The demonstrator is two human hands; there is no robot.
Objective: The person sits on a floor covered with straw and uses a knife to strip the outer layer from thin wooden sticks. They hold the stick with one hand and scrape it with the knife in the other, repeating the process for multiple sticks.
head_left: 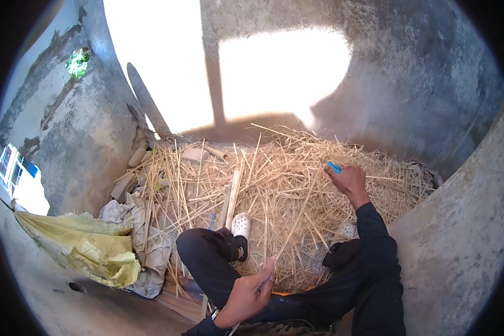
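Low in the view, my left hand (pixel 245 299) is closed, its thumb and forefinger pinching the end of a thin straw stalk (pixel 290 238). From there the stalk slants up and away over the straw pile (pixel 280 196). Farther off on the right, my right hand (pixel 348 180) is closed around a small bright blue object (pixel 334 167). Only its blue end shows past the fingers, so its kind is unclear. That hand is above the pile, at the end of my outstretched dark sleeve.
My bent knees and white clogs (pixel 241 225) are amid the straw. At left lie a yellow torn sack (pixel 95 246) and pale crumpled cloth (pixel 157 252). Wooden pieces (pixel 231 193) rest on the straw. Concrete walls (pixel 420 73) close in the space; sunlight falls on the far one.
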